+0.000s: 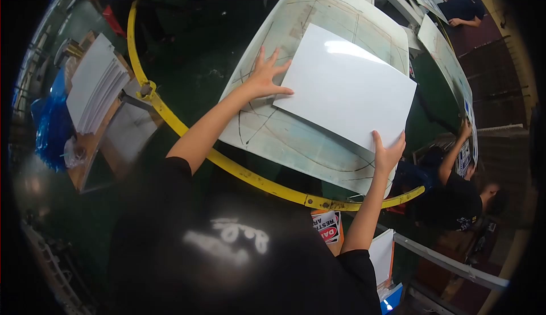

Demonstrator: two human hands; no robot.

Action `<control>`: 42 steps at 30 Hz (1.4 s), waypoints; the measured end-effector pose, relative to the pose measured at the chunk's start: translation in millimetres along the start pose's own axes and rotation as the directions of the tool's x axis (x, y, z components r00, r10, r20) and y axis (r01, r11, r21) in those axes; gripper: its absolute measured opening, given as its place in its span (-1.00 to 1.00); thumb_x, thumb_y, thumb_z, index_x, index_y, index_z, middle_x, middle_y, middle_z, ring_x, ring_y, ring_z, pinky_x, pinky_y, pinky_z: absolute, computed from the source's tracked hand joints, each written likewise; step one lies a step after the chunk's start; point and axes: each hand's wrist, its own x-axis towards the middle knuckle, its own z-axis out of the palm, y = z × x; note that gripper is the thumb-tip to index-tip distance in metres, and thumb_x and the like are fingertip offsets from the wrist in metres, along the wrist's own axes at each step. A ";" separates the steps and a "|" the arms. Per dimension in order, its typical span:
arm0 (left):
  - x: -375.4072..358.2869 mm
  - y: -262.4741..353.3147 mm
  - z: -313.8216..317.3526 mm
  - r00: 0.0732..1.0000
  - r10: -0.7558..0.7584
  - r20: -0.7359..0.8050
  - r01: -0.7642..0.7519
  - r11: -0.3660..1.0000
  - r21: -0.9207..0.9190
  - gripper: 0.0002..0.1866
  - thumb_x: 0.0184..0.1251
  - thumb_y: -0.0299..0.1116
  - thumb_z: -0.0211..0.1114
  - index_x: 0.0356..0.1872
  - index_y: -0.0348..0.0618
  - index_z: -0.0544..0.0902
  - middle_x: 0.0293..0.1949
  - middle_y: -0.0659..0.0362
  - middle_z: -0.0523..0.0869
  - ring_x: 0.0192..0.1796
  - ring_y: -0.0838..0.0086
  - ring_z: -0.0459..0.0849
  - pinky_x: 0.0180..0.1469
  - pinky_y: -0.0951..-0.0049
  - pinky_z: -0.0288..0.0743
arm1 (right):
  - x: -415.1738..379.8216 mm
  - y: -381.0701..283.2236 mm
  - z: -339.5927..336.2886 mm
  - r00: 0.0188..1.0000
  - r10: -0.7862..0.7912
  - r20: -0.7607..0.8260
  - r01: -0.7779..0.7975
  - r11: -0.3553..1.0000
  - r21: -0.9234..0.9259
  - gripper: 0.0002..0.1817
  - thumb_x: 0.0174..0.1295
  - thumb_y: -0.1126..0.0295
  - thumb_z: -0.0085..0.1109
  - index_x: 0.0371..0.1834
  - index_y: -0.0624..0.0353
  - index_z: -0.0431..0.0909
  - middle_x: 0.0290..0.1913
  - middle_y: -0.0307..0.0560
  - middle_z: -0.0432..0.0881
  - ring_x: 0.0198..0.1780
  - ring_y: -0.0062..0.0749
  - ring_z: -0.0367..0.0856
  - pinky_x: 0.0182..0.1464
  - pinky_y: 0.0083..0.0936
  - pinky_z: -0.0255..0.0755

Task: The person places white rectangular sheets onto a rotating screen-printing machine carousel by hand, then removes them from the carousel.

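A glossy white rectangular sheet point(347, 87) lies at an angle over a stained, line-marked board point(267, 130), its lower edge casting a shadow there. My left hand point(266, 77) is open at the sheet's left edge, fingers spread, the thumb tip close to or touching that edge. At the lower right corner, my right hand point(389, 154) has its thumb and fingers around the sheet, covering the corner itself.
A curved yellow rail point(244, 174) runs between my body and the board. To the left, a stack of white sheets point(96, 87) sits on a wooden stand beside blue plastic point(52, 124). Two other people work at boards on the right; a printed sign point(327, 228) is below the rail.
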 end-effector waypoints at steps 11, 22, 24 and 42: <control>5.0 -9.9 0.1 0.999 -0.044 0.016 0.036 0.945 0.325 0.09 -0.49 0.40 0.40 0.28 0.22 0.39 0.46 -0.04 -0.38 0.35 -0.28 -0.69 0.22 -0.43 -0.56 | 3.6 -2.0 33.3 0.994 0.058 0.090 -0.053 0.997 -0.052 -0.02 -0.22 0.04 0.47 0.25 0.37 0.22 0.12 0.21 0.37 0.17 0.06 0.36 0.18 -0.25 0.28; -0.5 -3.8 -2.8 0.993 -0.101 0.067 0.067 0.919 0.389 0.08 -0.46 0.45 0.34 0.30 0.27 0.35 0.46 0.01 -0.37 0.37 -0.24 -0.67 0.13 -0.56 -0.58 | 8.6 6.2 35.2 0.992 0.028 0.126 -0.020 0.997 -0.071 -0.05 -0.22 0.07 0.47 0.25 0.31 0.25 0.07 0.17 0.42 0.14 0.05 0.40 0.15 -0.24 0.30; -0.9 -3.7 -1.4 0.994 -0.091 0.057 0.061 0.915 0.399 0.07 -0.44 0.46 0.33 0.30 0.29 0.35 0.47 0.02 -0.36 0.38 -0.23 -0.66 0.12 -0.56 -0.59 | 8.4 6.9 34.8 0.990 0.032 0.139 -0.019 0.995 -0.095 -0.07 -0.21 0.10 0.46 0.25 0.30 0.25 0.06 0.17 0.42 0.14 0.05 0.40 0.15 -0.25 0.30; 5.6 29.2 -13.1 0.959 -0.251 0.134 0.134 0.813 0.566 0.04 -0.36 0.38 0.38 0.32 0.31 0.31 0.47 0.05 -0.30 0.41 -0.17 -0.61 0.20 -0.46 -0.63 | 3.8 -30.5 23.3 0.972 0.076 0.221 -0.088 0.995 0.046 -0.06 -0.27 -0.04 0.48 0.11 0.44 0.36 0.03 0.31 0.47 0.09 0.11 0.43 0.14 -0.23 0.30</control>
